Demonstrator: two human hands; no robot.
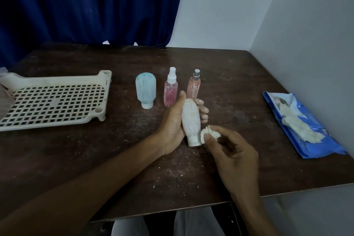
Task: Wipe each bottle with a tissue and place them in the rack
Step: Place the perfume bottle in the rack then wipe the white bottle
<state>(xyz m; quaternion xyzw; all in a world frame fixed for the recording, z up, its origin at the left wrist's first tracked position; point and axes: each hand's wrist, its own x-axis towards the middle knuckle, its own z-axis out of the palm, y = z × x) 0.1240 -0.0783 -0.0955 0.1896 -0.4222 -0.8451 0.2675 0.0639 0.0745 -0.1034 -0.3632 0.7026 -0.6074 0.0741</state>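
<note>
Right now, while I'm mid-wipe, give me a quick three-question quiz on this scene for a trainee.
1. True or false: the left hand grips the white bottle.
2. What does the right hand pinch? A) a sponge B) a tissue wad C) a lid
3. How many bottles stand unheld on the table?
Key: 1 true; 2 B; 3 three: the blue bottle, the pink spray bottle and the peach spray bottle.
</note>
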